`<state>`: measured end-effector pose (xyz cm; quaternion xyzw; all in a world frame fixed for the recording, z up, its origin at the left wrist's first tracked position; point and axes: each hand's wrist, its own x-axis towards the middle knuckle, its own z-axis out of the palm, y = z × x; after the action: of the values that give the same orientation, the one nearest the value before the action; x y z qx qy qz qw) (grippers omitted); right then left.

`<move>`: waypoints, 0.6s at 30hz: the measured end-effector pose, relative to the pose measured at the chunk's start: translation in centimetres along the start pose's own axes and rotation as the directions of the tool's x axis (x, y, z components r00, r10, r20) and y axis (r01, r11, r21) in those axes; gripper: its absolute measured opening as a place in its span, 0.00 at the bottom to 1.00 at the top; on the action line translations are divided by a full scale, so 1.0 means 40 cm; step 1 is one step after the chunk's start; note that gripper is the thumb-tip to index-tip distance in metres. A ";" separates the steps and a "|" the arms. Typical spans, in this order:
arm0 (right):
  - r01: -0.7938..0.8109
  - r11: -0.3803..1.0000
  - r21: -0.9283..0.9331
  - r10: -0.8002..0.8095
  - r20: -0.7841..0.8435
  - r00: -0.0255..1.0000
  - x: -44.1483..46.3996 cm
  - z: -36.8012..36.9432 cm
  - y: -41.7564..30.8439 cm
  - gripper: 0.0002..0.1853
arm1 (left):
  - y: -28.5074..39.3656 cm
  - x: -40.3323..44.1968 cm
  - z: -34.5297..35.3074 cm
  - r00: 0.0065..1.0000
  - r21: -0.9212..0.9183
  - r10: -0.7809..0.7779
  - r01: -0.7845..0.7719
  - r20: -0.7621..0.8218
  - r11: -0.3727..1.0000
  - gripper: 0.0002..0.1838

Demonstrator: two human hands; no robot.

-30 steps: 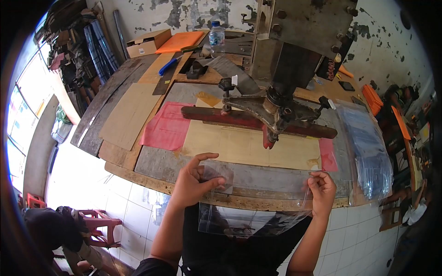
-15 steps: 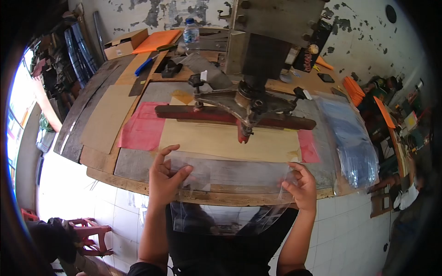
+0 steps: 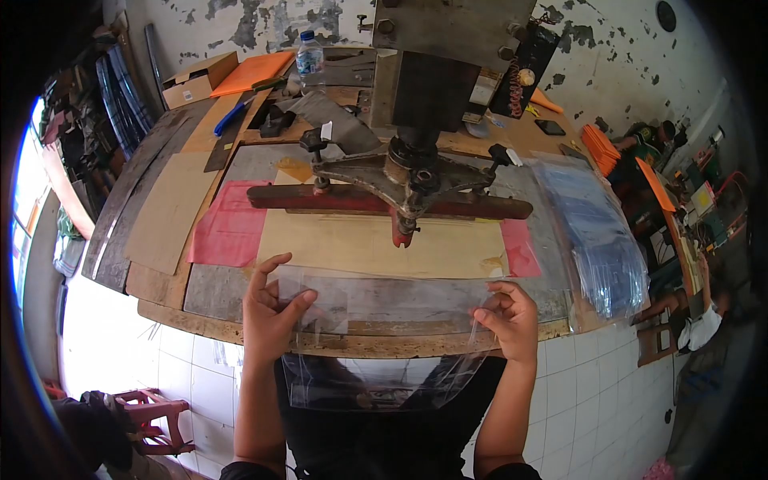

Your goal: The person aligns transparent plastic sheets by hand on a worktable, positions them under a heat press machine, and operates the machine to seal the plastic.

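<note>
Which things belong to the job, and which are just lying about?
Likely job things:
clear plastic sheet, in left hand and right hand
grey metal press with reddish bar

Likely lying about:
clear plastic bottle, blue-capped
brown cardboard box

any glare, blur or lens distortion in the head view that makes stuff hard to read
Head view: daylight at the left edge blown out to white, spilling over the floor; streaky glare on the plastic stack; table edge bowed by the wide lens; corners black; clear sheet hard to trace.
</note>
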<state>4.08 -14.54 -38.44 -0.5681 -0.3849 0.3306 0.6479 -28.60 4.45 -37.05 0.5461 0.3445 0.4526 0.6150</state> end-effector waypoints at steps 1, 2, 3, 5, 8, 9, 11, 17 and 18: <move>0.004 1.000 0.020 -0.004 0.000 1.000 0.000 -0.001 0.003 0.22 | 0.000 0.000 0.001 1.000 -0.003 0.003 -0.003 -0.005 1.000 0.34; 0.009 0.999 0.040 -0.009 0.000 1.000 0.000 -0.002 0.005 0.19 | 0.000 0.000 0.002 1.000 -0.003 0.003 -0.003 -0.004 1.000 0.34; 0.009 0.999 0.040 -0.009 -0.002 1.000 -0.001 -0.002 0.004 0.19 | 0.002 -0.001 0.002 1.000 0.016 0.002 -0.002 -0.002 1.000 0.34; -0.036 0.999 0.020 0.037 -0.043 0.998 -0.004 -0.001 0.002 0.13 | 0.003 -0.001 0.005 1.000 0.033 0.002 -0.002 0.002 0.999 0.34; -0.017 1.000 0.009 0.018 -0.070 0.997 -0.003 0.002 0.006 0.08 | 0.000 -0.001 0.003 1.000 0.041 0.005 -0.005 -0.001 0.999 0.34; -0.017 1.000 0.009 0.017 -0.072 0.997 -0.002 0.004 0.005 0.08 | -0.001 -0.001 0.002 1.000 0.054 0.008 -0.008 -0.004 0.999 0.34; -0.048 0.999 -0.001 0.047 -0.106 0.993 0.000 0.009 0.002 0.10 | -0.002 0.000 0.001 1.000 0.068 0.012 -0.011 -0.005 0.998 0.34; -0.048 0.998 0.051 0.054 -0.114 0.992 -0.004 0.016 -0.004 0.07 | -0.002 -0.002 -0.002 1.000 0.076 0.002 -0.003 0.013 0.997 0.34; -0.048 0.998 0.051 0.054 -0.114 0.992 -0.001 0.013 0.000 0.07 | -0.003 -0.002 -0.002 1.000 0.071 0.001 -0.002 0.016 0.997 0.34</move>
<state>3.62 -14.34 -38.40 -0.5801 -0.3239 0.3228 0.6741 -28.68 4.42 -37.19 0.5715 0.3549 0.4360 0.5977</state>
